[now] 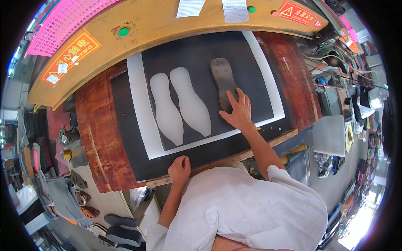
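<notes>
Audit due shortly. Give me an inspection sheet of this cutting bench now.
Surface: worn red-brown bench, a white board and a black sheet laid on it.
Job's things: dark sole-shaped cutter on the sheet; two sole-shaped cutouts beside it.
Clutter: soles and cut pieces on the low table at left.
Hands: right hand flat on the cutter's near end; left hand resting at the bench's near edge, closed.
Cables: several wires at right.
Surroundings: yellow machine arm with green buttons, pink basket, stacked materials at right.
</notes>
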`<move>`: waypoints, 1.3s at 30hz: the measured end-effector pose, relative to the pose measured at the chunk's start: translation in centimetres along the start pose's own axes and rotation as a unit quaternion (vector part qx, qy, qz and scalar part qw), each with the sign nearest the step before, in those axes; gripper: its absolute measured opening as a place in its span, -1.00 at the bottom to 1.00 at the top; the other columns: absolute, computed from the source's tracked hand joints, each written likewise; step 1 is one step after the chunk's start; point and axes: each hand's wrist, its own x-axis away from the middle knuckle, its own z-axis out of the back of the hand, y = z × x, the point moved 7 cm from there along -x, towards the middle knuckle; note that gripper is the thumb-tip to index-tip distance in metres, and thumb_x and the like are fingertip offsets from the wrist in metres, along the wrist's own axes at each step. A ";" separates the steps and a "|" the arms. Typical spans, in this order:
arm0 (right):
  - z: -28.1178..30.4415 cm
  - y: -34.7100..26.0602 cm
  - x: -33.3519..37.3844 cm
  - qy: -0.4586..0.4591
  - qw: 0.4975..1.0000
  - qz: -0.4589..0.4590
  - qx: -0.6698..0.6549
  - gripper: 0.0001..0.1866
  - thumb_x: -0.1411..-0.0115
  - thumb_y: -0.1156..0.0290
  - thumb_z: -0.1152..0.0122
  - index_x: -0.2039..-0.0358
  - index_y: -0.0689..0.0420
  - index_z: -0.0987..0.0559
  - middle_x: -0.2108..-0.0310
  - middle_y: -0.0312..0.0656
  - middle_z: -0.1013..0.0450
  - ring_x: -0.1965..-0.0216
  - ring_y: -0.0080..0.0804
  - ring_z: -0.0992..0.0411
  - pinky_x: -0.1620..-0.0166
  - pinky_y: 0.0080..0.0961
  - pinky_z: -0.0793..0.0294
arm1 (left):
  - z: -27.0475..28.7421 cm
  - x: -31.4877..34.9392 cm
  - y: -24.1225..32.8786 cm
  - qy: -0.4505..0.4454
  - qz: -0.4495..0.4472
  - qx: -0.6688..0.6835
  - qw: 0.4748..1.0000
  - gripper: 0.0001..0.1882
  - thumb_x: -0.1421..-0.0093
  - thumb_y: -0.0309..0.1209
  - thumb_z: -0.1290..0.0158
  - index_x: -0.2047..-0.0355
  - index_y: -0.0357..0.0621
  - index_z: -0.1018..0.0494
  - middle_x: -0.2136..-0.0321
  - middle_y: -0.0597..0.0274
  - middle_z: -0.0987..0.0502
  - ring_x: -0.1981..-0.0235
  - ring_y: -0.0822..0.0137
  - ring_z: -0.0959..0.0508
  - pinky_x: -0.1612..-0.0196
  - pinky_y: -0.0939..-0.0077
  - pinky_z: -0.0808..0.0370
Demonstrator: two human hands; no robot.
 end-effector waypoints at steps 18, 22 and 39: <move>1.0 -1.0 -3.2 0.090 0.994 0.062 0.000 -0.19 -0.03 0.04 -0.47 -0.34 -0.08 -0.53 -0.39 0.14 -0.33 -0.35 0.21 -0.35 -0.34 0.15 -0.41 | -1.0 0.3 -0.2 -0.022 0.098 -0.149 0.984 -0.77 -0.35 -0.15 -0.21 0.13 0.08 -0.71 0.25 0.14 -0.75 0.27 0.01 -0.76 0.20 0.09 -0.69; -1.0 0.0 -3.9 0.066 0.996 0.063 0.027 -0.15 -0.12 -0.01 -0.49 -0.44 -0.14 -0.50 -0.46 0.09 -0.30 -0.43 0.15 -0.31 -0.42 0.05 -0.36 | -0.6 0.2 0.0 0.001 0.072 -0.071 0.995 -0.78 -0.36 -0.15 -0.17 0.18 0.04 -0.66 0.29 0.14 -0.72 0.28 -0.04 -0.73 0.21 0.02 -0.65; -3.7 2.9 -6.2 0.046 0.991 0.025 0.125 -0.15 -0.22 -0.24 -0.30 -0.51 -0.35 -0.40 -0.54 -0.14 -0.20 -0.41 0.07 -0.35 -0.36 0.11 -0.42 | -0.4 0.8 -0.8 0.111 -0.010 -0.038 0.993 -0.78 -0.36 -0.26 -0.12 0.34 -0.13 -0.57 0.47 0.10 -0.66 0.38 -0.09 -0.69 0.27 -0.02 -0.64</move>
